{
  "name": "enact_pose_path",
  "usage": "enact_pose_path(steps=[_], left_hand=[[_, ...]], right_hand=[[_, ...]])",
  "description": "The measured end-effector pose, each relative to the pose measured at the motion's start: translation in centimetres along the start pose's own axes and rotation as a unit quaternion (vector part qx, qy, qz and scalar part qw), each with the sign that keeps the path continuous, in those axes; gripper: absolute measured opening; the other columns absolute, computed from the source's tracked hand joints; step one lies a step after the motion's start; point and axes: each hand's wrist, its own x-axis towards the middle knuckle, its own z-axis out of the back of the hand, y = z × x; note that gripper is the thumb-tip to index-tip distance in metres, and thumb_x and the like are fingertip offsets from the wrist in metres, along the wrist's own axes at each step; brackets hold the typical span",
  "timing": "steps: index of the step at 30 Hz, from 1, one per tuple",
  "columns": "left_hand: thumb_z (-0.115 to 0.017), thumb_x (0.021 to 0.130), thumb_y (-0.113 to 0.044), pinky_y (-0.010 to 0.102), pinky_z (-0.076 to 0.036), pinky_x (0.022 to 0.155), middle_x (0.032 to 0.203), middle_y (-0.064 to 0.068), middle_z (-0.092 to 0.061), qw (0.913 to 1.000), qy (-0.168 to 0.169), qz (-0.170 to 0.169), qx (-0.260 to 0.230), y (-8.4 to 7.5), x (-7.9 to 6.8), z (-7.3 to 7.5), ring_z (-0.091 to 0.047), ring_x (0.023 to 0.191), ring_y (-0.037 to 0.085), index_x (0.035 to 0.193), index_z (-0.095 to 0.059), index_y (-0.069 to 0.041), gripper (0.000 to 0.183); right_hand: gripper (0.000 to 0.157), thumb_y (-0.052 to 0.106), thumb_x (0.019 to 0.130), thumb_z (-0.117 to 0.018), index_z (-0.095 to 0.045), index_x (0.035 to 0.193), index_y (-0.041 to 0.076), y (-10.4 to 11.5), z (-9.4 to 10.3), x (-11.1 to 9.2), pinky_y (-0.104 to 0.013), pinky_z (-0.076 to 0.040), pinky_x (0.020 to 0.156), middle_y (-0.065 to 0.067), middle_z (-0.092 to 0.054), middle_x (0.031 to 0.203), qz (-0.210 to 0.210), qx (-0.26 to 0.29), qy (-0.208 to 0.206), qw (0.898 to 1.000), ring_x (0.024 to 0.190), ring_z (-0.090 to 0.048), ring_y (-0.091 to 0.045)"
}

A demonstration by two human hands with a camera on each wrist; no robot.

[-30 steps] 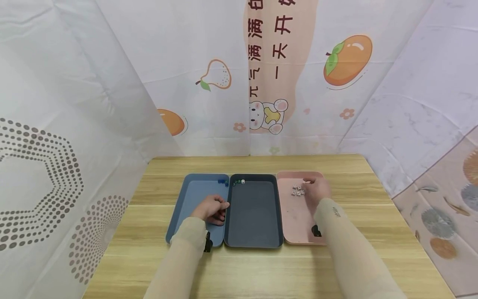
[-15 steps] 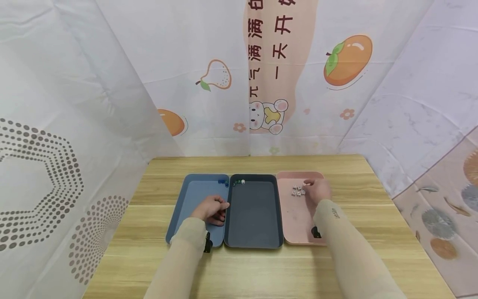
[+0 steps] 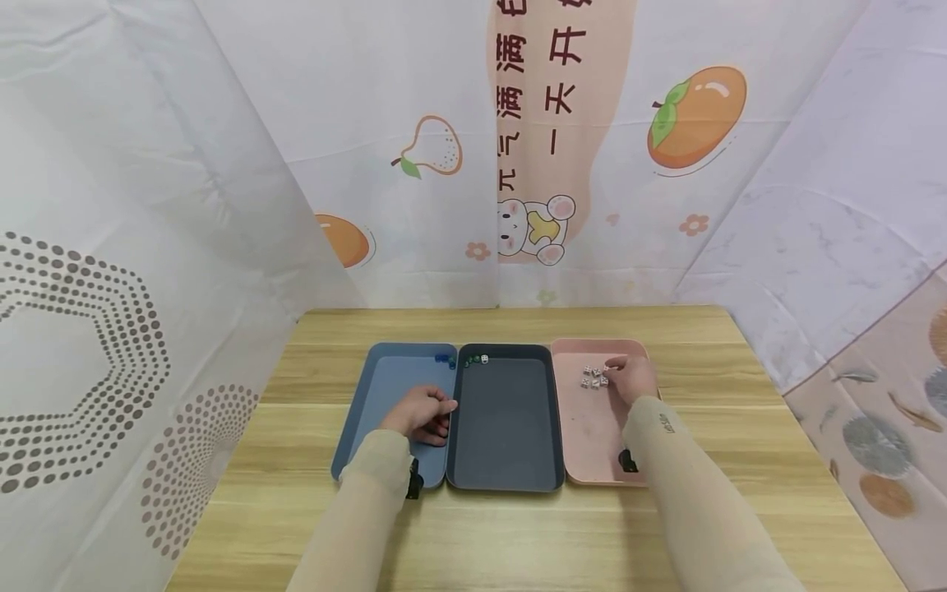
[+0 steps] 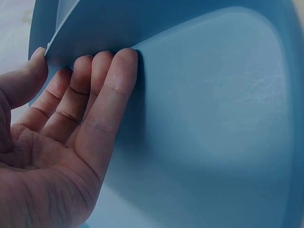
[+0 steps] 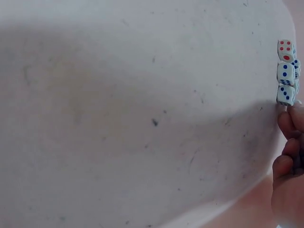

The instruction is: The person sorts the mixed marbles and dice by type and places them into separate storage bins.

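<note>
My left hand (image 3: 420, 413) lies inside the light blue tray (image 3: 371, 411) along its right wall. In the left wrist view its thumb hooks over the rim (image 4: 46, 51) while the fingers lie against the inner side, so it pinches that wall. Over the pink tray (image 3: 589, 440), my right hand (image 3: 635, 378) pinches a white die (image 3: 607, 368) in its fingertips. Just left of those fingertips sit several white dice (image 3: 595, 384) in close rows. The right wrist view shows dice (image 5: 286, 73) with red and blue pips at its right edge, the hand partly cut off.
Between the two trays stands a dark grey tray (image 3: 506, 427). A white die (image 3: 484, 358) and small green dice (image 3: 476, 359) lie in its far left corner. Small blue dice (image 3: 441, 358) sit in the blue tray's far right corner. Printed cloth (image 3: 414, 279) hangs behind the wooden table (image 3: 503, 543).
My right hand has drawn slightly nearer with the die, which now lies close against the group. The left hand keeps its place on the tray wall. The head view has shifted slightly.
</note>
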Motion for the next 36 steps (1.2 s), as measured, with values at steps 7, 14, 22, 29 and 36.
enact_pose_path(steps=[7,14,22,29,36], left_hand=[[-0.064,0.103,-0.021,0.039,-0.062,0.062,0.084,0.015,-0.064,1.0000,0.003,-0.001,-0.001,0.10,0.09,-0.01,-0.064,0.069,0.025,0.107,-0.065,-0.002,0.019],[-0.064,0.103,-0.020,0.039,-0.062,0.063,0.084,0.014,-0.064,1.0000,0.003,-0.004,-0.003,0.24,0.20,0.07,-0.063,0.069,0.024,0.109,-0.065,-0.002,0.019],[-0.064,0.103,-0.021,0.039,-0.063,0.063,0.084,0.014,-0.064,1.0000,0.004,-0.006,0.000,0.34,0.35,0.06,-0.064,0.068,0.024,0.108,-0.066,-0.003,0.019],[-0.064,0.103,-0.021,0.040,-0.063,0.063,0.084,0.014,-0.064,1.0000,0.003,-0.008,0.003,0.24,0.29,0.01,-0.064,0.069,0.024,0.107,-0.066,-0.002,0.019],[-0.064,0.103,-0.022,0.040,-0.062,0.063,0.084,0.014,-0.064,1.0000,0.002,-0.008,0.003,0.24,0.22,-0.02,-0.064,0.069,0.024,0.107,-0.066,-0.002,0.020]], right_hand=[[0.023,0.007,0.097,-0.068,-0.073,0.116,-0.005,-0.43,-0.15,0.16,-0.036,-0.058,0.082,-0.022,-0.071,0.119,0.020,-0.010,0.013,1.000,0.101,-0.068,-0.030],[0.025,0.008,0.095,-0.069,-0.073,0.116,-0.004,-0.76,-0.01,-0.06,-0.038,-0.057,0.084,-0.023,-0.065,0.127,0.035,-0.013,0.026,0.999,0.105,-0.066,-0.032],[0.029,0.008,0.097,-0.068,-0.070,0.123,-0.005,-0.89,0.21,-0.55,-0.035,-0.056,0.079,-0.023,-0.068,0.116,0.026,-0.014,0.026,0.999,0.099,-0.066,-0.030],[0.030,0.009,0.096,-0.068,-0.069,0.122,-0.007,-0.95,0.45,-0.75,-0.038,-0.057,0.079,-0.024,-0.069,0.114,0.030,-0.009,0.021,0.999,0.098,-0.067,-0.032],[0.034,0.013,0.100,-0.058,-0.066,0.128,-0.006,-0.71,0.68,-0.76,-0.048,-0.053,0.093,-0.027,-0.066,0.125,0.013,0.005,0.012,1.000,0.110,-0.063,-0.038]])
